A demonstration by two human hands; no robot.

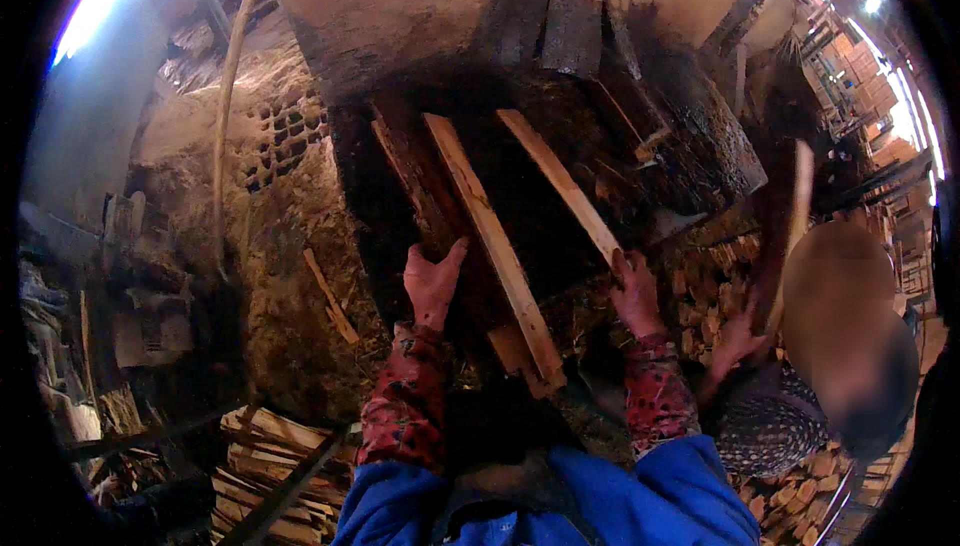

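Note:
My left hand (433, 284) grips the left side of a dark, rough wooden slab (437, 208), thumb lying on top; the fingertips are partly hidden. Along that slab's right side runs a pale wooden slat (490, 236), its near end close to my body. Further right, my right hand (637, 294) closes on the near end of another pale slat (560, 181). This one slants forward and left over a dark opening (535, 216). Both forearms wear red patterned sleeve covers below blue sleeves.
At the right, another person's hand (738, 341) is by a long upright board (797, 216). Split wood is stacked at lower left (270, 466) and piled at right (715, 306). A sooty earthen wall (400, 16) rises ahead; a pole (228, 116) leans left. A loose stick (330, 296) lies beside the opening.

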